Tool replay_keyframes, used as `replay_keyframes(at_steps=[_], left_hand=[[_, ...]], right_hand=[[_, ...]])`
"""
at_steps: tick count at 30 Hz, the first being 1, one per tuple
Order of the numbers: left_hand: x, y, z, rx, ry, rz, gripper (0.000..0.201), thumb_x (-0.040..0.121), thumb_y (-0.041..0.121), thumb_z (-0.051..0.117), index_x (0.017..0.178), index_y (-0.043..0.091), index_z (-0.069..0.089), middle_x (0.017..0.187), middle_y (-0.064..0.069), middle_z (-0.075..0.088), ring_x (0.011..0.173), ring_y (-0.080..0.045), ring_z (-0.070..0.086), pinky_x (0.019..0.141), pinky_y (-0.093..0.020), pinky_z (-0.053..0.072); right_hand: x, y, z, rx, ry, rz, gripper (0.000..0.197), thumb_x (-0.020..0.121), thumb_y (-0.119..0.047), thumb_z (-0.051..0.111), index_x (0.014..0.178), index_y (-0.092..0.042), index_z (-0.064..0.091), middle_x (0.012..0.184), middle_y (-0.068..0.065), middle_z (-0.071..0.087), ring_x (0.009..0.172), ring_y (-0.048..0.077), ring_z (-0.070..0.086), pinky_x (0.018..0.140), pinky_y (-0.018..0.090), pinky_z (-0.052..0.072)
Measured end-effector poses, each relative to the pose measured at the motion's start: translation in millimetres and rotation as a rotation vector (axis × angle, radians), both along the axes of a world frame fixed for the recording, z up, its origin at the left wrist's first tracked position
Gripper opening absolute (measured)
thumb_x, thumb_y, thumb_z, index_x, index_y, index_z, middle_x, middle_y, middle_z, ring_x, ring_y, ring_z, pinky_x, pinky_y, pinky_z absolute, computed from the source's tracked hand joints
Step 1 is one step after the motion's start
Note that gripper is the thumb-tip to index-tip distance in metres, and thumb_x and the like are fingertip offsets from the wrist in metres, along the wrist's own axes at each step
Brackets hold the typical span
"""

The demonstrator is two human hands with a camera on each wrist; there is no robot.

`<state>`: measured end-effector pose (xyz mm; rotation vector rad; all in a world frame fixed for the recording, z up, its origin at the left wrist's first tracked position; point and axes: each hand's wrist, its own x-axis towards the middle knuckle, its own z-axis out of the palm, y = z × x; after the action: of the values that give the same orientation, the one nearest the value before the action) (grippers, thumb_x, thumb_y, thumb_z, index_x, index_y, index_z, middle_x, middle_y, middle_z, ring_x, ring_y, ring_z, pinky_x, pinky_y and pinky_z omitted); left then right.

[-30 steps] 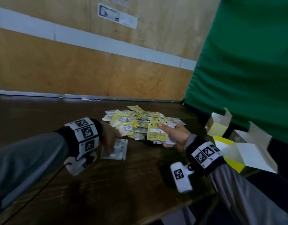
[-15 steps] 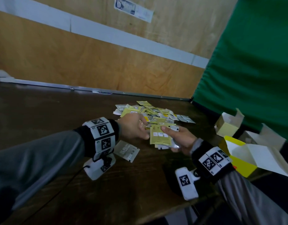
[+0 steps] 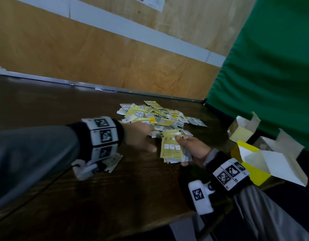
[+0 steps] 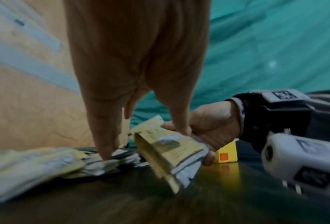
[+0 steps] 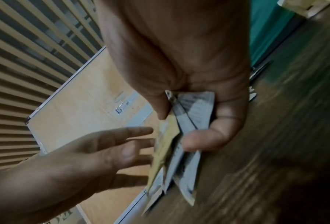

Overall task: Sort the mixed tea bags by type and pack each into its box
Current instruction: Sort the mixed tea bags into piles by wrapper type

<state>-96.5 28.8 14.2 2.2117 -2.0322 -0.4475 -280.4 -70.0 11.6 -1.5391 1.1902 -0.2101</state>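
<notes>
Writing on tea bag stack unreadable — right hand grips.

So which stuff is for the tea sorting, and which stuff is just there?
For the job:
- mixed pile of yellow and silver tea sachets
- stack of sachets in the right hand
- left hand, reaching at the pile
- open bright yellow cardboard box
- open pale yellow box

Just there:
- green cloth
- plywood wall
- dark wooden table

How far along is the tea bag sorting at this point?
Early. Done: a few bags set aside on the table under the left wrist. In hand: the right hand holds a stack of sachets; the left hand reaches into the pile. Left: most of the pile; no bags are visibly packed in the open boxes.
</notes>
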Motion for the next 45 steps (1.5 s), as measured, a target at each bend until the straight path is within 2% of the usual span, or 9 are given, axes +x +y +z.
replay_keyframes(at_steps=[4,10,17,27,31,34,36,40,45], left_hand=[[-40.7,-17.5,14.3,-0.083,0.191,0.051,0.094,0.077,0.047,0.073,0.146,0.006,0.025,0.145,-0.011,0.041,0.128,-0.027,0.043,0.104,-0.039,0.041],[-35.2,-29.4,19.9,-0.13,0.427,0.056,0.022,0.079,0.023,0.077,0.095,0.01,0.069,0.096,-0.003,0.069,0.096,-0.024,0.067,0.074,-0.029,0.054],[-3.3,-19.8,14.6,-0.141,0.837,0.338,0.024,0.077,0.006,0.076,0.099,0.001,0.068,0.092,-0.006,0.065,0.075,-0.015,0.067,0.063,-0.02,0.059],[-8.9,-13.1,3.3,0.017,0.182,0.128,0.047,0.085,0.029,0.069,0.124,0.005,0.059,0.123,-0.008,0.063,0.111,-0.026,0.062,0.09,-0.035,0.053],[-23.2,-23.2,11.2,-0.145,0.525,0.155,0.067,0.084,0.032,0.07,0.138,0.005,0.043,0.139,-0.01,0.051,0.123,-0.024,0.052,0.104,-0.038,0.044],[-32.0,-21.4,20.8,-0.156,0.869,0.229,0.053,0.082,0.01,0.072,0.13,0.001,0.053,0.125,-0.012,0.059,0.102,-0.024,0.064,0.082,-0.033,0.058],[-26.3,-16.0,22.0,-0.133,0.774,0.185,0.043,0.081,0.009,0.072,0.122,0.0,0.06,0.115,-0.005,0.061,0.092,-0.022,0.066,0.07,-0.028,0.06],[-20.9,-6.7,5.6,0.003,0.289,0.024,0.041,0.085,0.02,0.07,0.124,0.009,0.063,0.123,-0.001,0.063,0.103,-0.017,0.062,0.088,-0.03,0.053],[-12.9,-3.9,15.0,-0.335,0.338,0.131,0.036,0.091,0.023,0.061,0.125,0.01,0.06,0.127,-0.004,0.061,0.107,-0.012,0.056,0.084,-0.017,0.04]], right_hand=[[-3.5,8.0,3.5,-0.002,-0.039,0.049,0.028,0.097,-0.039,0.043,0.112,-0.017,0.052,0.085,0.006,0.065,0.063,0.016,0.061,0.047,0.025,0.05],[-20.5,5.4,2.7,0.018,-0.111,0.051,0.019,0.088,-0.024,0.061,0.102,-0.012,0.064,0.093,0.007,0.07,0.08,0.017,0.066,0.065,0.028,0.054],[-23.6,-3.6,0.7,0.07,-0.279,-0.187,0.026,0.081,0.001,0.065,0.107,-0.004,0.063,0.103,0.01,0.066,0.087,0.02,0.066,0.069,0.028,0.059],[-29.0,-15.4,6.5,-0.155,-0.271,-0.314,0.006,0.087,-0.011,0.063,0.091,-0.013,0.066,0.1,0.01,0.065,0.089,0.022,0.063,0.06,0.026,0.056],[-24.6,-9.1,10.4,-0.113,-0.303,-0.229,0.005,0.087,-0.012,0.062,0.091,-0.015,0.065,0.096,0.008,0.066,0.083,0.019,0.065,0.057,0.025,0.055],[-20.7,-4.2,11.9,-0.095,-0.268,-0.168,0.007,0.088,-0.014,0.061,0.094,-0.012,0.064,0.092,0.007,0.067,0.08,0.017,0.066,0.053,0.024,0.056],[-20.8,-4.1,13.4,-0.133,-0.232,-0.184,0.008,0.089,-0.014,0.06,0.096,-0.01,0.063,0.094,0.009,0.066,0.081,0.019,0.066,0.051,0.025,0.057],[-21.6,-8.5,12.9,-0.191,-0.222,-0.288,0.004,0.091,-0.009,0.057,0.09,-0.007,0.06,0.093,0.009,0.061,0.08,0.019,0.064,0.05,0.023,0.057],[-14.9,-4.9,14.1,-0.098,-0.252,-0.216,0.013,0.088,0.001,0.055,0.099,-0.005,0.06,0.106,0.013,0.061,0.091,0.023,0.064,0.065,0.027,0.059]])
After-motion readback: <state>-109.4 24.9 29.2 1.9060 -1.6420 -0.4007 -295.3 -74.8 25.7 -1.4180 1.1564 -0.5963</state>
